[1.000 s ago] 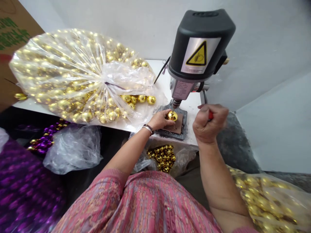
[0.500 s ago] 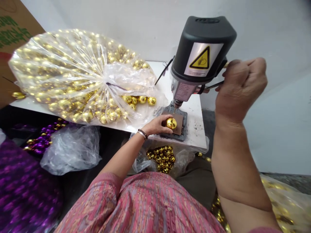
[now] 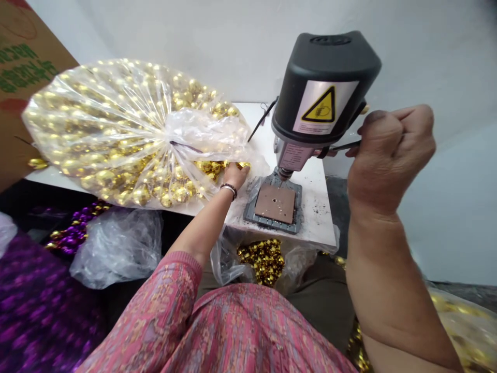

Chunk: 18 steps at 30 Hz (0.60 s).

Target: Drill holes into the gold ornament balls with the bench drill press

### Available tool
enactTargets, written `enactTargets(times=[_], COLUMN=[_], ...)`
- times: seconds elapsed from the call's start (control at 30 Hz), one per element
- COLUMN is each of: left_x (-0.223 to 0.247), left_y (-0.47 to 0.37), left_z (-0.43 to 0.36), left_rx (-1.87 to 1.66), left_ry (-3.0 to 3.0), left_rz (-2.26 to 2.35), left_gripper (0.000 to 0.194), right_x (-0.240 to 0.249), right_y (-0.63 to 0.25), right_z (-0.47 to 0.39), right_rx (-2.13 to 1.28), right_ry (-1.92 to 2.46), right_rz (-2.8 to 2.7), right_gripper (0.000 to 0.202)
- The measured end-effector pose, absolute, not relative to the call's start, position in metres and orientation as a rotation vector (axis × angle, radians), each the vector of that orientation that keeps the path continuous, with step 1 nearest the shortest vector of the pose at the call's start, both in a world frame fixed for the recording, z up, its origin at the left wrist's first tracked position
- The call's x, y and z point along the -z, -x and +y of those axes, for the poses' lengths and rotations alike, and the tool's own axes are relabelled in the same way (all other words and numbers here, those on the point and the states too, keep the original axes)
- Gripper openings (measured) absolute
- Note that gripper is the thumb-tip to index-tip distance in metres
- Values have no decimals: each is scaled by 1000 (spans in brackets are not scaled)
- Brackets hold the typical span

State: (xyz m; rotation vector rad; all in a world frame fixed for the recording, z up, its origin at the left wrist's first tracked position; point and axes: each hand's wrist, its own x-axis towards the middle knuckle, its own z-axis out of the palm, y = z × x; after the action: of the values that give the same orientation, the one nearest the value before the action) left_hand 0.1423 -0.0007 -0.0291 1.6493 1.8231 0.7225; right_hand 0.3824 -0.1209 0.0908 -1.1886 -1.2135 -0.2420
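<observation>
My left hand (image 3: pixel 235 175) is at the mouth of a clear plastic bag, fingers curled on a shiny gold ball (image 3: pixel 244 165); the fingertips are partly hidden. More faceted gold balls (image 3: pixel 207 167) lie beside it in the opening. My right hand (image 3: pixel 388 153) is closed around the feed lever (image 3: pixel 347 146) of a small black and grey drill press (image 3: pixel 330 57). Under the drill bit, a brown square board (image 3: pixel 275 203) with a small hole in its middle rests on the grey metal base (image 3: pixel 264 224). No ball sits on the board.
The big clear bag (image 3: pixel 116 129) of gold balls covers the left of the white table (image 3: pixel 318 228). Dark shavings lie around the base. Below the table edge, an open bag holds gold pieces (image 3: pixel 264 261). A cardboard box (image 3: pixel 27 72) and purple balls (image 3: pixel 34 311) are at left.
My left hand has left the board and moved up and left to the balls at the bag's mouth. The ball it held over the board is no longer there. My right hand stays on the lever.
</observation>
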Motion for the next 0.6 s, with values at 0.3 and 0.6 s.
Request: enactTargets(times=[0.3, 0.6], left_x=[21, 35], left_y=[-154, -112], left_z=[-8, -61], left_rx=[-373, -873], left_ry=[-1979, -946], left_rz=[1952, 1017], left_gripper=[44, 45], right_x=[-90, -88], right_y=[-372, -379], right_z=[-123, -115], right_rx=[336, 306], right_ry=[1158, 1160], right_rz=[-1217, -1222], right_gripper=[55, 45])
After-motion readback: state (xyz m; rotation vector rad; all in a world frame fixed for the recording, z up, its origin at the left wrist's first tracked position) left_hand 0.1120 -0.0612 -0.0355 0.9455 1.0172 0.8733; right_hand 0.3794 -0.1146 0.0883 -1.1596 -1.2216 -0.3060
